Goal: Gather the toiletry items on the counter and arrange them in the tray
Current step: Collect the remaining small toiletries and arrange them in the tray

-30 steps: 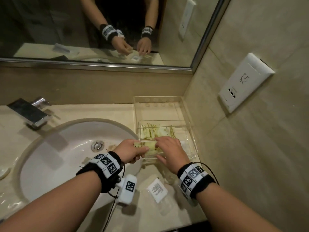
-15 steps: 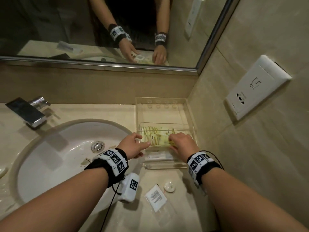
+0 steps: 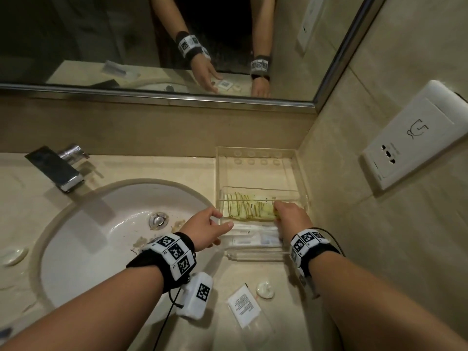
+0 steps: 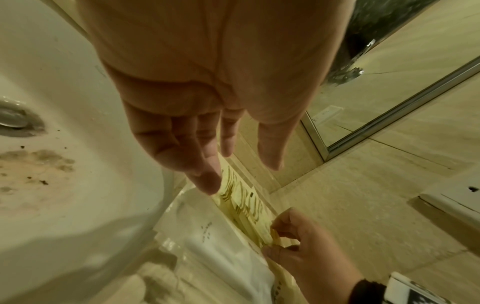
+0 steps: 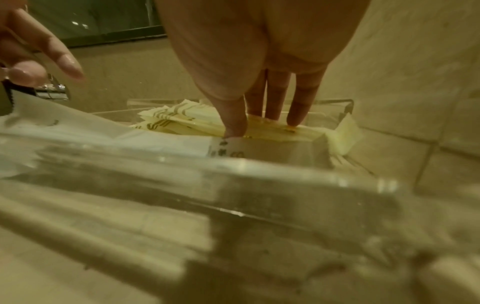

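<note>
A clear acrylic tray [image 3: 301, 173] stands at the counter's back right corner. A stack of yellow striped packets [image 3: 243, 207] lies in its middle compartment, with white packets [image 3: 253, 235] in the front one. My right hand [image 3: 277, 211] pinches the right end of the yellow packets [image 5: 182, 121] between thumb and fingers, as the left wrist view [image 4: 275, 236] also shows. Over the tray's left edge hovers my left hand [image 3: 224, 220], fingers straight, holding nothing. A white sachet [image 3: 243, 306] and a small round white cap [image 3: 265, 290] lie on the counter in front of the tray.
The white sink basin [image 3: 101, 236] fills the counter left of the tray, with a chrome faucet [image 3: 58, 171] behind it. A wall socket [image 3: 417, 138] is on the right wall, close to the tray. A mirror runs along the back.
Both hands carried the yellow packets back into the middle compartment. My left hand has since let go and drawn back to the left; my right hand still holds the packets' end.
</note>
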`<state>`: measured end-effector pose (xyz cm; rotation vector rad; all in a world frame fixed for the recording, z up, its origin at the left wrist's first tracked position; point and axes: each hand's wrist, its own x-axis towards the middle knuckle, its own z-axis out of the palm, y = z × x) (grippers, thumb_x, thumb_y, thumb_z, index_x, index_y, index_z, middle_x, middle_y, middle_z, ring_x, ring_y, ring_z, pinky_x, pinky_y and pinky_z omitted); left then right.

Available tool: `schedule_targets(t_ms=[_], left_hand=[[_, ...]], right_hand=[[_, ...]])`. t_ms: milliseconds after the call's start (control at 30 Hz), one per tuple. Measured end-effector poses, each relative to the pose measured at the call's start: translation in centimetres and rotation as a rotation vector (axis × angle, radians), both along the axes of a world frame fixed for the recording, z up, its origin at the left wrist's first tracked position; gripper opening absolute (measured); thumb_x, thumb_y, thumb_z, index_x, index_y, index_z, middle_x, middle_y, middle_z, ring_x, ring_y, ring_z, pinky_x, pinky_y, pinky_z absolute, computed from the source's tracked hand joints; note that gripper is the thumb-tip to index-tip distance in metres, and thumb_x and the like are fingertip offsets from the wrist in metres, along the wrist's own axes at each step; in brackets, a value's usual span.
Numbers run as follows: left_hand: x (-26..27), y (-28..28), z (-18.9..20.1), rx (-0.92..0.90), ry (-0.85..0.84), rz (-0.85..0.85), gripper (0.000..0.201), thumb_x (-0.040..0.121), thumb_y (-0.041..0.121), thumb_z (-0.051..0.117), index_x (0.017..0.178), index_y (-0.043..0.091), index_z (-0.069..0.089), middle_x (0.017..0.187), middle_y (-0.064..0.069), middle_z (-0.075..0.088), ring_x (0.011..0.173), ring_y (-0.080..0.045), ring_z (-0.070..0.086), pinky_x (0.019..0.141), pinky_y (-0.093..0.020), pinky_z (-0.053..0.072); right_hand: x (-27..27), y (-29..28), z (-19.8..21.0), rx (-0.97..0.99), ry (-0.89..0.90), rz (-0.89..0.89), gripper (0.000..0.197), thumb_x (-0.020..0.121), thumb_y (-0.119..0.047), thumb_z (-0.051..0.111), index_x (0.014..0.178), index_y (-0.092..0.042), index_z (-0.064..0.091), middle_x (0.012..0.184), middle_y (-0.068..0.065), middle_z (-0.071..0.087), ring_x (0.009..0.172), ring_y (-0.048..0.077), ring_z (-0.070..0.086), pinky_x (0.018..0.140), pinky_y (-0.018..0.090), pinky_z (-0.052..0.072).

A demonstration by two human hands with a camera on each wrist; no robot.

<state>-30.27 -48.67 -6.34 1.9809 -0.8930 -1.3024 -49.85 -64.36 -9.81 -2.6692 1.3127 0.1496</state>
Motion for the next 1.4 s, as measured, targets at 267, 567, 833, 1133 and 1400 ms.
schedule_targets(t_ms=[267, 567, 833, 1133, 1400], left_hand=[[0.1, 0.6, -0.1, 0.027, -0.025, -0.009, 0.045, 0.089, 0.044, 0.060, 0.125, 0.019, 0.048, 0.097, -0.006, 0.069, 0.084, -0.022, 0.071, 0.079, -0.038, 0.056], [0.1, 1.0, -0.1, 0.024, -0.020, 0.019, 0.040, 0.092, 0.042, 0.056, 0.124, 0.018, 0.049, 0.096, -0.003, 0.070, 0.073, -0.016, 0.068, 0.070, -0.032, 0.054], [-0.1, 1.3, 0.0, 0.017, -0.016, 0.014, 0.037, 0.094, 0.039, 0.054, 0.124, 0.017, 0.048, 0.097, -0.004, 0.070, 0.072, -0.015, 0.067, 0.069, -0.031, 0.053], [0.3, 1.7, -0.1, 0.023, -0.018, 0.041, 0.035, 0.094, 0.038, 0.055, 0.122, 0.018, 0.050, 0.097, -0.004, 0.070, 0.071, -0.015, 0.067, 0.066, -0.028, 0.052], [0.4, 1.7, -0.1, 0.018, -0.016, 0.045, 0.032, 0.094, 0.039, 0.055, 0.119, 0.019, 0.050, 0.096, -0.003, 0.070, 0.070, -0.014, 0.066, 0.065, -0.028, 0.051]], right_hand=[[-0.4, 0.3, -1.0, 0.019, -0.164, -0.123, 0.012, 0.086, -0.009, 0.061, 0.088, -0.014, 0.050, 0.088, 0.002, 0.057, 0.079, 0.020, 0.054, 0.070, 0.032, 0.051], [0.2, 0.7, -2.0, -0.119, 0.007, -0.064, 0.026, 0.075, 0.004, 0.065, 0.096, -0.012, 0.063, 0.105, 0.005, 0.064, 0.098, 0.027, 0.056, 0.077, 0.035, 0.045], [0.3, 0.5, -1.7, -0.075, 0.161, 0.076, 0.066, 0.074, 0.003, 0.062, 0.132, -0.018, 0.041, 0.116, 0.009, 0.052, 0.088, 0.028, 0.059, 0.062, 0.032, 0.040], [1.1, 0.4, -2.3, -0.164, 0.101, 0.085, 0.028, 0.098, -0.036, 0.046, 0.110, -0.013, 0.055, 0.106, 0.008, 0.056, 0.083, 0.028, 0.059, 0.060, 0.033, 0.043], [1.1, 0.9, -3.2, -0.141, 0.034, 0.155, 0.049, 0.076, -0.010, 0.072, 0.120, -0.019, 0.055, 0.090, 0.005, 0.058, 0.053, 0.020, 0.045, 0.050, 0.027, 0.031]])
